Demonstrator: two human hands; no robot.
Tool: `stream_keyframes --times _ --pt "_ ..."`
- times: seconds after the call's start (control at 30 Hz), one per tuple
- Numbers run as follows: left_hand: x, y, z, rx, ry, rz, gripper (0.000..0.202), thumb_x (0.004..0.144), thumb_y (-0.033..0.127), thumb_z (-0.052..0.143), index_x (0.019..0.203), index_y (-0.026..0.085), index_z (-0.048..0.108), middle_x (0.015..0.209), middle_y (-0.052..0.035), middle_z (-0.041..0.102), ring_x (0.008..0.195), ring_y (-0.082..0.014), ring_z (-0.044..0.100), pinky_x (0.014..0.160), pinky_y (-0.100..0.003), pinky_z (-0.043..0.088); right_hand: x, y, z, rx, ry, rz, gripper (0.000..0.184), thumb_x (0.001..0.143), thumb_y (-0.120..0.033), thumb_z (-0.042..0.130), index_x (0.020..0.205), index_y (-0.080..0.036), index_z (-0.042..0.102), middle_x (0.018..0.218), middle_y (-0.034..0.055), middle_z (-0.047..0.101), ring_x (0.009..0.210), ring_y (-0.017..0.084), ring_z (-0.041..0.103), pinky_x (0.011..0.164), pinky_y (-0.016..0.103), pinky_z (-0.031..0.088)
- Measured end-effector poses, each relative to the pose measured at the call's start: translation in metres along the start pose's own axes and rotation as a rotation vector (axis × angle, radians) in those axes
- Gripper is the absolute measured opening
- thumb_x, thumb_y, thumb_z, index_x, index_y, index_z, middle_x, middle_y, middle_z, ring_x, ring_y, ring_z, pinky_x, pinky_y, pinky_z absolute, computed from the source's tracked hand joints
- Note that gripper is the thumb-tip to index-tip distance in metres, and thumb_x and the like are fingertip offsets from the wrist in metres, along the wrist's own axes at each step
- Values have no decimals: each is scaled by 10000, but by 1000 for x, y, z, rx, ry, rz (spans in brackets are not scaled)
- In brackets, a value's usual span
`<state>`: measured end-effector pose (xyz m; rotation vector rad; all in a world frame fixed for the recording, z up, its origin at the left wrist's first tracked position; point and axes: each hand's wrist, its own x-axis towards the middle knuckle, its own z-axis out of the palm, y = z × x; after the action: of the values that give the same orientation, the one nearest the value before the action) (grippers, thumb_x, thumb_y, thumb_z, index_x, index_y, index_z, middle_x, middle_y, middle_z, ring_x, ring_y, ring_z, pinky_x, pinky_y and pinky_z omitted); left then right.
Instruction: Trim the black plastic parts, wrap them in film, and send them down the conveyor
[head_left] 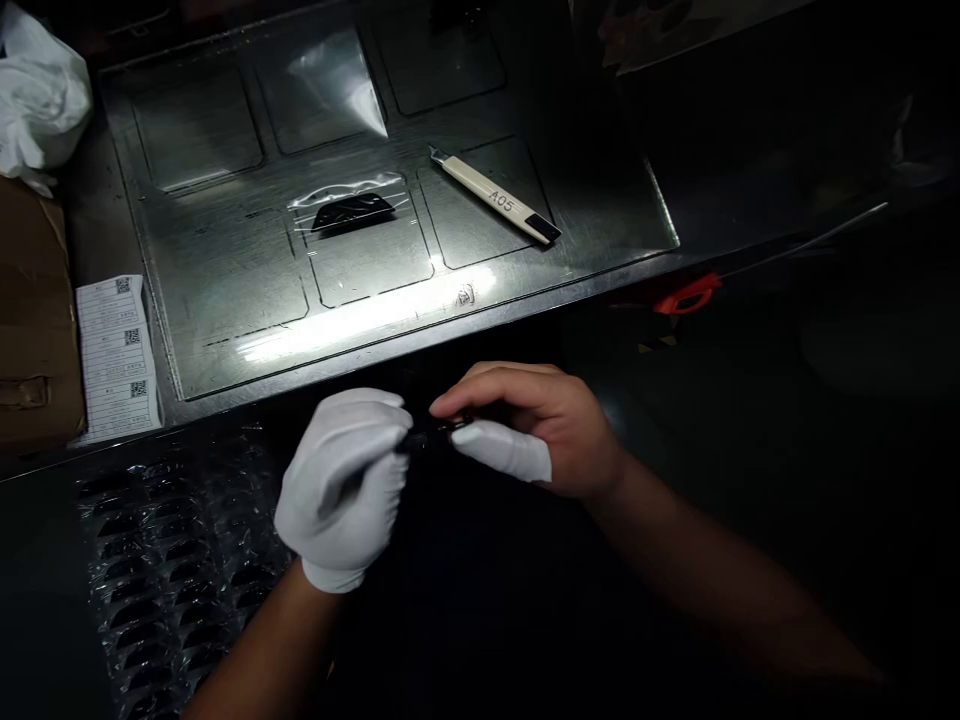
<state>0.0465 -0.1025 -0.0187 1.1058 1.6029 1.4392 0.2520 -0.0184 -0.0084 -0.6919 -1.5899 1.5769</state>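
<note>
White-gloved left hand [341, 490] pinches small black obj [431, 437] w/ fingertips, near bubble-wrap sheet of blk items [176, 570]. Bare right hand [540, 435] pinches same obj from other side, one digit in white cover. Beyond, on grey steel surface [210, 130]: cream utility knife marked A05 [499, 198], blk piece in clear plastic [351, 212]; white QR-code paper slip [118, 360] by left edge.
</note>
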Motion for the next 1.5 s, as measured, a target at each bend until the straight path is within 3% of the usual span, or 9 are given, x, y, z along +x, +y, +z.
stream_keyframes --times 0.13,0.3,0.5,0.9,0.97,1.07,1.2,1.4,1.5 --pt "8 21 18 -112 -137 -298 153 958 348 728 1004 209 770 948 -63 737 850 -200 682 754 -319 567 0 7 -4 56 30 242 108 866 -180 801 972 -187 783 884 11 767 755 129 692 655 224 533" --pt "11 22 28 -510 -376 -635 500 1068 543 445 1117 123 712 891 -136 732 737 -214 693 633 -308 546 -2 20 -4 272 73 484 47 875 -215 764 867 -177 739 654 -45 634 538 70 535 466 160 411" --pt "0 15 31 -502 -380 -932 657 1049 643 414 1052 61 717 827 -185 751 627 -216 716 557 -267 533 -2 25 0 399 128 585 201 897 -364 778 854 -169 758 628 -35 612 501 57 481 424 146 356" --pt "-6 13 28 -535 -392 -929 649 1055 619 416 954 63 735 796 -187 746 638 -230 715 559 -278 528 -3 24 2 316 135 488 194 905 -375 788 894 -183 760 701 -13 695 567 92 590 489 184 453" --pt "-6 11 27 -563 -406 -928 648 1050 633 417 977 70 728 782 -176 741 634 -225 711 548 -269 518 -3 25 2 104 170 309 152 906 -339 792 971 -202 787 842 21 764 702 134 681 614 237 549" --pt "-7 10 24 -666 -438 -905 687 1007 714 440 1029 85 718 800 -160 736 620 -214 696 535 -265 509 -3 29 -1 -279 156 -146 200 923 -267 773 1117 -229 800 1037 72 798 906 189 737 798 320 599" --pt "-11 9 21 -788 -381 -770 590 968 676 583 1222 156 699 920 -117 746 714 -211 713 594 -268 551 -3 38 -10 -559 20 -502 245 947 -237 723 1187 -244 777 1002 81 790 879 196 732 758 340 590" --pt "-19 5 26 -836 -432 -686 425 962 426 727 1346 262 648 932 -53 724 850 -194 706 698 -266 573 -11 44 -11 -553 -19 -520 331 912 -193 745 1243 -206 738 1058 110 749 924 203 702 789 342 582" --pt "-20 4 28 -850 -391 -685 425 904 404 805 1292 302 667 931 -25 723 869 -187 710 685 -246 570 -14 45 -7 -334 -30 -316 382 909 -152 726 1288 -202 712 1169 122 712 1067 218 699 890 349 580"
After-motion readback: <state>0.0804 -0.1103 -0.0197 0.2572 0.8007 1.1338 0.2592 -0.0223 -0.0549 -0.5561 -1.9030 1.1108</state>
